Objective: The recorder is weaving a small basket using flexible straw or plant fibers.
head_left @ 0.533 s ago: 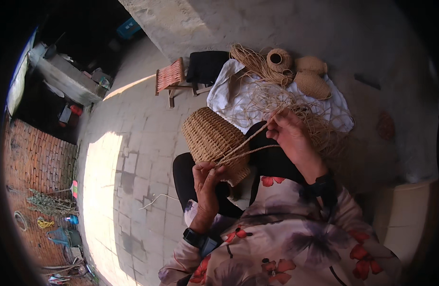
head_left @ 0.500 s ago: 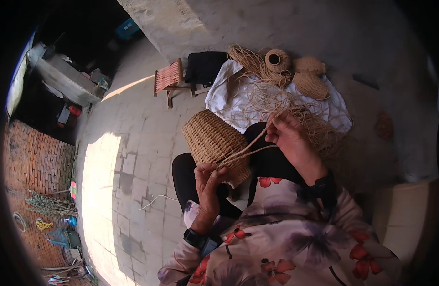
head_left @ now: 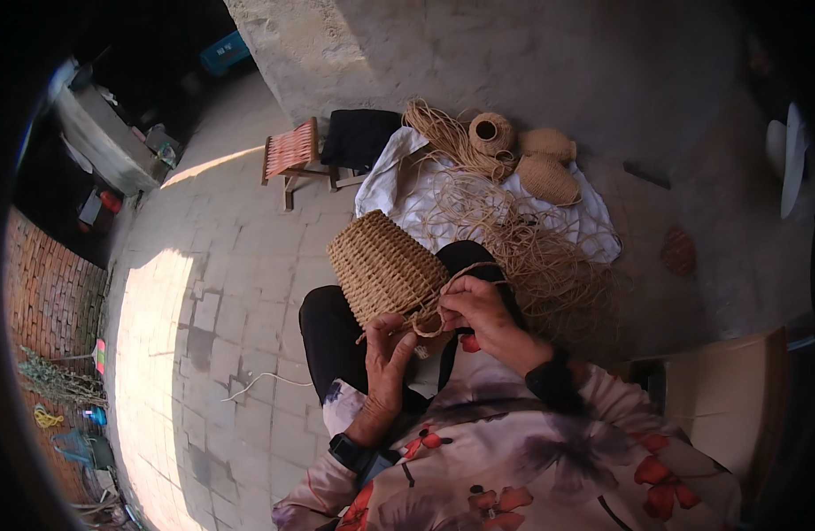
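A tan woven basket point(head_left: 385, 265) rests on its side between my black-trousered knees, its working edge turned towards me. At that edge my left hand point(head_left: 387, 356) is closed, thumb and fingers pinching the rim. My right hand point(head_left: 485, 311) is closed on a twisted straw cord point(head_left: 432, 334), just to the right of the rim. The cord curves in a small loop between both hands, and another length runs up past my right knuckles. My fingertips partly hide the spot where cord and rim meet.
Ahead, a white cloth point(head_left: 394, 208) bears a loose tangle of cord point(head_left: 536, 252) and several finished woven vessels point(head_left: 549, 180). A wooden folding stool point(head_left: 290, 152) and a dark cushion point(head_left: 359, 139) stand to its left. One pale strand point(head_left: 270, 376) lies on the paving.
My right hand has come down and in towards the basket rim, and the stretched cord now hangs in a short loop. My left hand stays at the rim. The whole view has shifted slightly.
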Available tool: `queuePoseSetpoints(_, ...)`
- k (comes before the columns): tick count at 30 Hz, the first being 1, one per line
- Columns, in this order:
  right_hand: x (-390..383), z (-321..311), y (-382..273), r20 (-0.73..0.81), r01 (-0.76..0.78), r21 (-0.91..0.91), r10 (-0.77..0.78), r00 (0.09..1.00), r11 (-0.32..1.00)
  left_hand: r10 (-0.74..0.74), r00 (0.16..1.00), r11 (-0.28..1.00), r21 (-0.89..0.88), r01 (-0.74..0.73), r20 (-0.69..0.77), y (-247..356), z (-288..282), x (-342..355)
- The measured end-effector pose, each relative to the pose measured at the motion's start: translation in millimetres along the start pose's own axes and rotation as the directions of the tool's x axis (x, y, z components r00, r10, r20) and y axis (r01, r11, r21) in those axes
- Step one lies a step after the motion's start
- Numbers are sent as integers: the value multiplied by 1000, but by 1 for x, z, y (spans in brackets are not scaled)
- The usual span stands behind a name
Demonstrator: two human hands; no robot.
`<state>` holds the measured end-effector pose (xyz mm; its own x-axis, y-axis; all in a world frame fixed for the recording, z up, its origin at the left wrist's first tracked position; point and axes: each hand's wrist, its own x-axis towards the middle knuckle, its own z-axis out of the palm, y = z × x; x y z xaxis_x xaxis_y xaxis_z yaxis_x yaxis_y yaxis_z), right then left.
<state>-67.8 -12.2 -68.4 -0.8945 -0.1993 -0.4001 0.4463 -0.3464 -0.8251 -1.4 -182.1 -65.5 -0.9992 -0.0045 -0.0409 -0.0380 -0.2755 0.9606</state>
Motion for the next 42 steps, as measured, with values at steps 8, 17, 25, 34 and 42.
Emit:
queuePoseSetpoints(8,1,11,8,-94,89,-23,-91,991,996,-4,999,996,86,1,40,-4,-1,0)
queuePoseSetpoints(17,19,14,21,-156,154,-407,-234,960,900,-90,993,992,93,83,78,9,6,-2)
queuePoseSetpoints(25,19,15,5,-6,184,-633,-242,970,752,-34,998,999,-25,33,-51,6,-7,4)
queuePoseSetpoints(34,14,-11,-12,255,-14,-229,73,964,973,-69,993,997,-39,66,-92,12,-21,3)
queuePoseSetpoints(42,49,-129,-37,107,12,-991,-729,676,-135,-115,989,988,96,125,-96,24,-23,6)
